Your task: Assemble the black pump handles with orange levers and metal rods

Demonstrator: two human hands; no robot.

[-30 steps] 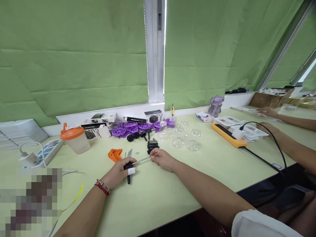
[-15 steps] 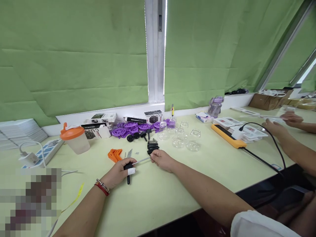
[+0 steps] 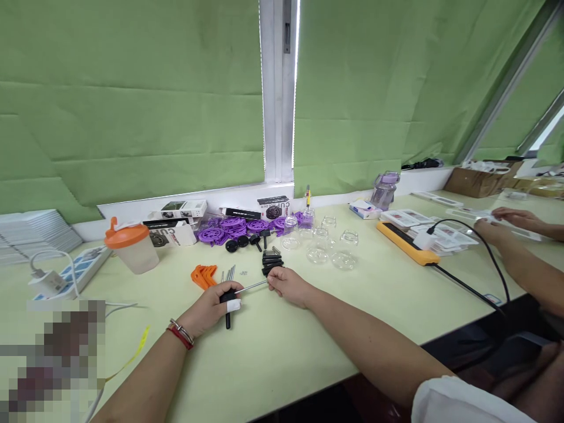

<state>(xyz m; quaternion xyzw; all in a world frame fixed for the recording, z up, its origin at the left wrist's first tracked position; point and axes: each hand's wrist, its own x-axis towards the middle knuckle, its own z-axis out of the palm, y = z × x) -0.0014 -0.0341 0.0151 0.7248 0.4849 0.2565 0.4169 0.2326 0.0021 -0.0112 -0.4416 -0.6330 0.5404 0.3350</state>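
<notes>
My left hand (image 3: 215,301), a white wrap on one finger, is closed round a black plastic part (image 3: 228,320) whose stem points down. A thin metal rod (image 3: 252,287) runs from that part to my right hand (image 3: 286,285), where the fingertips pinch its far end. Whether the rod sits inside the black part is hidden by my fingers. Just beyond my left hand lie orange plastic pieces (image 3: 203,276) and several loose metal rods (image 3: 230,274). Black handle-like parts (image 3: 272,264) and small springs (image 3: 272,251) lie just past my right hand.
Purple wheel-shaped parts (image 3: 233,228), black knobs (image 3: 242,241) and clear domed pieces (image 3: 343,259) stand further back. An orange-lidded cup (image 3: 138,252) is at left. A yellow power strip (image 3: 408,244) with a black cable lies right, near a co-worker's hands (image 3: 513,223).
My hands keep nearly the same pose, with the rod still between them. At right, the co-worker's hands have shifted slightly.
</notes>
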